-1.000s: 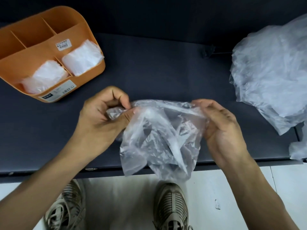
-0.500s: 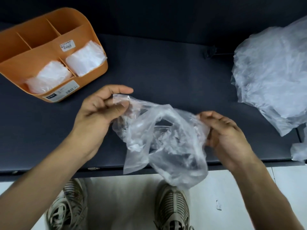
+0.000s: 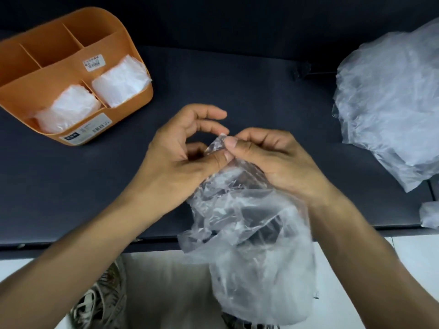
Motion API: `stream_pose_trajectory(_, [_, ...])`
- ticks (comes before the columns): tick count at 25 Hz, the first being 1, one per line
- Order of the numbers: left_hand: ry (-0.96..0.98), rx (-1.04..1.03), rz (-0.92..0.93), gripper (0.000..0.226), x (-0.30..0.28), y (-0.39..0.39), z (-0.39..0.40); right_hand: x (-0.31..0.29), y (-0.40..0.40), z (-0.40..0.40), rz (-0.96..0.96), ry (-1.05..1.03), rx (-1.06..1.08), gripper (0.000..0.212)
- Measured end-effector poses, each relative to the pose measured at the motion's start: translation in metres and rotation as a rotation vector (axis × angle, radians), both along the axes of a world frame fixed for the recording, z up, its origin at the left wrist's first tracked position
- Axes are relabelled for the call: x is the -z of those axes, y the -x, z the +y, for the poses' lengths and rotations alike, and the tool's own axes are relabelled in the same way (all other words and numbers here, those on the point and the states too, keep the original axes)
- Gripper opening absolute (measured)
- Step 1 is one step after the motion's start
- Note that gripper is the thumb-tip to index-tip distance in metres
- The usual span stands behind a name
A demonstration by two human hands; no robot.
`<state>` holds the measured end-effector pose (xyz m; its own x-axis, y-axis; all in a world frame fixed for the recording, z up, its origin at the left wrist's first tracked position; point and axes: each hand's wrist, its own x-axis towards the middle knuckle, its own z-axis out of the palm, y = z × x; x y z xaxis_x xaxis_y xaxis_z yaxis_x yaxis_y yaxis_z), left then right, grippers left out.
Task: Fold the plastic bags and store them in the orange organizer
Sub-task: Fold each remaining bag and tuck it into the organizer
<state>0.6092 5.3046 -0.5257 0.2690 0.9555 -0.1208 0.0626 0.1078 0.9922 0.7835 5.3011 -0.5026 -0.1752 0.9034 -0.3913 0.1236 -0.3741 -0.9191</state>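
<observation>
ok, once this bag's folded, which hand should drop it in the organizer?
Left, probably. The left hand is nearer the orange organizer at far left; the right hand would cross over. Both pinch the bag.

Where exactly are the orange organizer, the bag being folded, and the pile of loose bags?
orange organizer [image 3: 133, 102]: head view, on its right outer wall.
bag being folded [image 3: 256, 257]: head view, on the crumpled body hanging below both hands.
pile of loose bags [image 3: 389, 103]: head view, on the middle of the heap at right.
</observation>
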Motion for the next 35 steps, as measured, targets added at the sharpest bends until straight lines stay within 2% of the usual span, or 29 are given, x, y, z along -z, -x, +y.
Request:
stream_pose_trajectory(2, [0.020,-0.044,-0.046,0.035,0.004,0.004,0.001,0.001,-0.004,-0.002,0.082,0.042,0.150,0.027])
stream_pose_trajectory(5, [-0.098,-0.096,-0.027,0.024,0.008,0.020,-0.005,0.006,-0.016,-0.003,0.161,0.101,0.369,0.024])
stream_pose_trajectory(8, [-0.224,0.063,0.056,0.041,0.010,0.038,-0.023,0.007,-0.026,-0.002,0.227,0.112,0.523,0.018])
stream_pose_trajectory(11, [-0.302,0.197,0.170,0.048,0.011,0.037,-0.036,0.006,-0.030,-0.004,0.230,0.047,0.633,0.021])
stream_pose_trajectory(13, [-0.381,0.170,0.255,0.040,0.010,0.027,-0.041,0.006,-0.031,-0.006,0.177,-0.026,0.694,0.025])
stream_pose_trajectory(15, [-0.400,0.069,0.257,0.031,0.008,0.018,-0.043,0.007,-0.034,-0.006,0.084,-0.112,0.721,0.028])
stream_pose_trajectory(17, [-0.346,-0.018,0.199,0.027,0.006,0.014,-0.044,0.007,-0.036,-0.005,0.043,-0.173,0.765,0.026])
stream_pose_trajectory(21, [-0.166,-0.001,0.164,0.035,0.003,0.010,-0.046,0.007,-0.038,-0.004,0.011,-0.227,0.813,0.022])
stream_pose_trajectory(25, [-0.195,-0.054,0.193,0.011,0.003,0.003,-0.041,0.009,-0.035,-0.006,-0.019,-0.254,0.771,0.024])
stream_pose_trajectory(27, [-0.173,-0.059,0.139,0.007,0.005,0.008,-0.035,0.010,-0.040,-0.005,0.001,-0.232,0.776,0.025])
stream_pose_trajectory(31, [0.065,-0.060,-0.151,0.010,0.017,0.050,-0.002,0.026,-0.073,0.010,0.073,-0.145,0.849,0.029])
stream_pose_trajectory(33, [0.103,-0.064,-0.150,0.022,0.019,0.071,0.018,0.037,-0.092,0.018,0.010,-0.143,0.867,0.032])
stream_pose_trajectory(35, [0.117,-0.010,-0.090,0.032,0.018,0.081,0.031,0.048,-0.103,0.021,-0.126,-0.187,0.792,0.029])
